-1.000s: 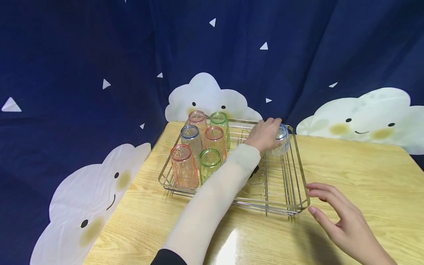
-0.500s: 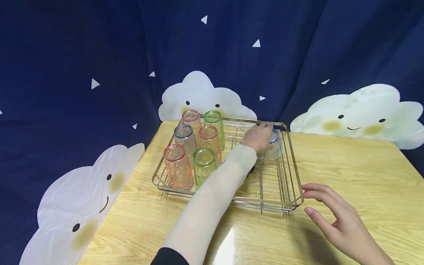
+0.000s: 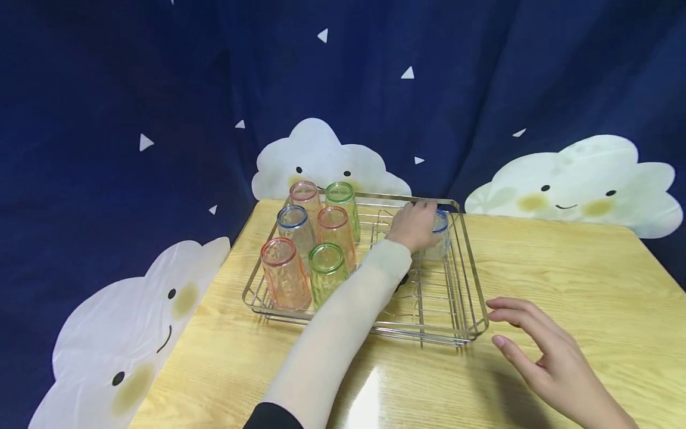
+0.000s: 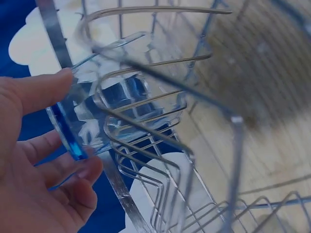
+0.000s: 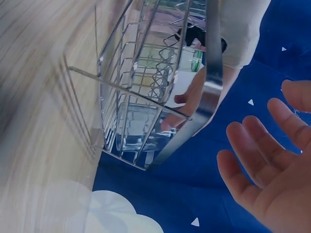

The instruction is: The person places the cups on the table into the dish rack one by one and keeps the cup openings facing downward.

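Note:
A clear drinking glass with a blue ring (image 3: 440, 223) stands upside down at the back right of the wire dish rack (image 3: 479, 283). My left hand (image 3: 412, 227) holds it near its upturned base. In the left wrist view, the thumb lies on one side of the blue-ringed glass (image 4: 119, 99) and the fingers curl on the other, with the glass among the wire loops. Beside the rack's front right corner, my right hand (image 3: 546, 351) is held with its fingers spread and nothing in them; its fingertips are close to the frame, and I cannot tell whether they touch it.
Several upturned glasses fill the rack's left side, including a red-ringed one (image 3: 286, 274), a green-ringed one (image 3: 328, 271) and a blue-ringed one (image 3: 296, 229). A small black object (image 3: 403, 282) shows beside the left sleeve (image 3: 337, 333). The rack stands on a wooden table (image 3: 563, 268) before a dark blue curtain (image 3: 375, 89).
The left hand has lowered the blue-ringed glass slightly in the rack and still holds it. The head view has turned a little to the right. The right hand stays by the rack's corner.

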The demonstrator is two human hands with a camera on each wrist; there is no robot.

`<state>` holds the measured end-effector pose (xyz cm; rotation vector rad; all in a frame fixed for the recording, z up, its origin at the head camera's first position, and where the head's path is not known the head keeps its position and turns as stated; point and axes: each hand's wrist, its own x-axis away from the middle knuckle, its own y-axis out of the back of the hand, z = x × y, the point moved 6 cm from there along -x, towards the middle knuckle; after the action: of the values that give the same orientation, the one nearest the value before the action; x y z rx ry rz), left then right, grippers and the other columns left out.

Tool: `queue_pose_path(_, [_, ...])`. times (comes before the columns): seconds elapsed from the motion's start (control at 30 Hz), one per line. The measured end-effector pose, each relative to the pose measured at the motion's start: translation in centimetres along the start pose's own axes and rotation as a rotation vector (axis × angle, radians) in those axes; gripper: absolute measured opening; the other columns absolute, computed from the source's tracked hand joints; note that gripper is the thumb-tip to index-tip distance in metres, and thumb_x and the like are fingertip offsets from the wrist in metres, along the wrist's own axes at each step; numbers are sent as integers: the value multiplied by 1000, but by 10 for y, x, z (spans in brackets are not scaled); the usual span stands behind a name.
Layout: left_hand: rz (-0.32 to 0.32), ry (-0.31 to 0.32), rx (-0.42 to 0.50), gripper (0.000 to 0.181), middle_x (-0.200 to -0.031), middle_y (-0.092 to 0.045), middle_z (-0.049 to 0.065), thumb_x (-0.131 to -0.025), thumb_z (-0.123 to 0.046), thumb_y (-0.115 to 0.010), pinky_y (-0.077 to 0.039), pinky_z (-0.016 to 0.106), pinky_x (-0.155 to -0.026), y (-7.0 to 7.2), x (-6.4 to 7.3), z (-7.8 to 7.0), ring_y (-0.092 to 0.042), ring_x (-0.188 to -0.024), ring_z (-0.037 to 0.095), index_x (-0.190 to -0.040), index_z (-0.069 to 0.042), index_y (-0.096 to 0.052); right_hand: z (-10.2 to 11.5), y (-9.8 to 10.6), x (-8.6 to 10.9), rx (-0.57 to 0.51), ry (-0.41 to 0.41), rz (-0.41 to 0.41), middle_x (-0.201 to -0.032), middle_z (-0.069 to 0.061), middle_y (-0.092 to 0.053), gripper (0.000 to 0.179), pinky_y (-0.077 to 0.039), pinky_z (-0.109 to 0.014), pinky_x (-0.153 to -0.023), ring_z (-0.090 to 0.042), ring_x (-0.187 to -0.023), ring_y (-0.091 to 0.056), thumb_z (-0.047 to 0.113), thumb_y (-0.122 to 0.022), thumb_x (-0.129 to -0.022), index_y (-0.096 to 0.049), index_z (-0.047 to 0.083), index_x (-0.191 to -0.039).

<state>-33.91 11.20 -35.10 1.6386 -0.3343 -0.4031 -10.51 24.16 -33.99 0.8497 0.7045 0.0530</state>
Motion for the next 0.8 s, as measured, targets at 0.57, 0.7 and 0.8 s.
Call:
queue_pose_path(0.57, [178, 36, 12, 62, -161, -34, 2, -99, -31, -51, -40, 40, -116, -15, 14, 20, -34, -148, 26, -156, -28, -29, -5, -5, -4, -4, 36, 4, -128, -3, -62, 52, -30, -1, -104, 9, -127, -47, -9, -76, -75, -64, 19, -117])
queue_pose_path(0.7, [197, 46, 60, 67, -164, -28, 6, -99, -32, -50, -36, 40, -120, -15, 15, 21, -31, -150, 27, -159, -26, -21, -6, -5, -5, -5, 33, 16, -128, -4, -62, 51, -30, -2, -105, 9, -127, -47, -10, -75, -75, -64, 18, -117])
queue_pose_path(0.8, [188, 31, 98, 67, -164, -26, 6, -100, -34, -49, -35, 38, -121, -7, 16, 17, -30, -151, 26, -159, -22, -19, -7, -2, -7, -4, 38, 11, -127, -4, -63, 50, -31, -2, -105, 10, -127, -47, -10, -75, -75, -65, 17, -116])
